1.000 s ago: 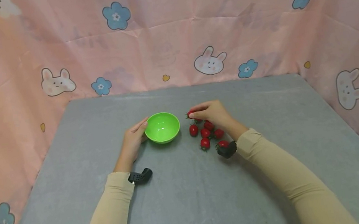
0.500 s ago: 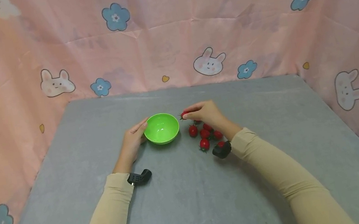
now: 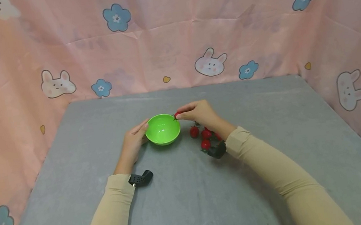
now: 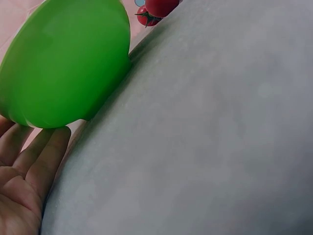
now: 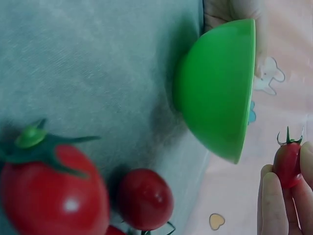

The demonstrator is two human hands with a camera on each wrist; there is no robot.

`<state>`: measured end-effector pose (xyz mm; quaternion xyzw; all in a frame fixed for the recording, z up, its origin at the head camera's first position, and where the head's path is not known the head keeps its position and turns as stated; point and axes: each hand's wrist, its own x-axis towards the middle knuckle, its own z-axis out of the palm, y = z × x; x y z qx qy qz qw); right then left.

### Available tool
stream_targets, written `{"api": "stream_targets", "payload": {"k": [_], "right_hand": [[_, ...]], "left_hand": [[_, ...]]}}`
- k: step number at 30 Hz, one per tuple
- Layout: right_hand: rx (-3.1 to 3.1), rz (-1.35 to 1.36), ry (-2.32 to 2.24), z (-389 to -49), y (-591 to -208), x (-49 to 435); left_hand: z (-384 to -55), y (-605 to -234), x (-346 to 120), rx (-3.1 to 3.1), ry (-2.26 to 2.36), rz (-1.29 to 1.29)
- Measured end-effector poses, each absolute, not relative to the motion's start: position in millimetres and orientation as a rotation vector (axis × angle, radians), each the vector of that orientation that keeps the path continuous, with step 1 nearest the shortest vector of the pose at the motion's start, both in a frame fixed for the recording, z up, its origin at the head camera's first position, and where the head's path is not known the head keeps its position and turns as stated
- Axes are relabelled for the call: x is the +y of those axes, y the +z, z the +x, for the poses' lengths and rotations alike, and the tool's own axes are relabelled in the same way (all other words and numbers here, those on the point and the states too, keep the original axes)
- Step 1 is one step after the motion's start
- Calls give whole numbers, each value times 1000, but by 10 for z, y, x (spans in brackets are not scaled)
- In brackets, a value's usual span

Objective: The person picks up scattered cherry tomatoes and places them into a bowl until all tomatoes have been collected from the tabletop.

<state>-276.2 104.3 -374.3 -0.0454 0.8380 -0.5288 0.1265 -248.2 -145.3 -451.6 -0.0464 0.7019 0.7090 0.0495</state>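
A bright green bowl [image 3: 163, 130] stands upright on the grey tabletop. My left hand [image 3: 134, 139] holds it by the left side, thumb at the rim; in the left wrist view its fingers [image 4: 46, 156] touch the outer wall. My right hand [image 3: 202, 115] pinches a red cherry tomato [image 3: 177, 115] close to the bowl's right rim. That tomato [image 5: 287, 164] shows its green stem end in the right wrist view, held up between thumb and fingers. Several more cherry tomatoes [image 3: 194, 131] lie to the right of the bowl, some partly hidden by the right hand and wrist.
Black wrist cameras are strapped on the left wrist [image 3: 141, 178] and the right wrist [image 3: 217, 150]. The grey table [image 3: 180, 206] ends at a pink curtain [image 3: 155, 38] printed with rabbits and flowers at the back and both sides.
My right hand has carried the pinched tomato left, from above the other tomatoes to the bowl's right rim. The left hand and bowl have stayed put.
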Motion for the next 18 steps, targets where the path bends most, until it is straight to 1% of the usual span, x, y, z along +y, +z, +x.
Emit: {"api": "stream_targets", "payload": {"k": [10, 18], "right_hand": [[2483, -162, -1485, -2783, -3672, 909], [2481, -151, -1467, -2763, -3701, 815]], "left_hand": [[-2511, -4520, -1443, 2110, 2181, -138], [-2486, -4538, -1459, 2128, 2168, -138]]}}
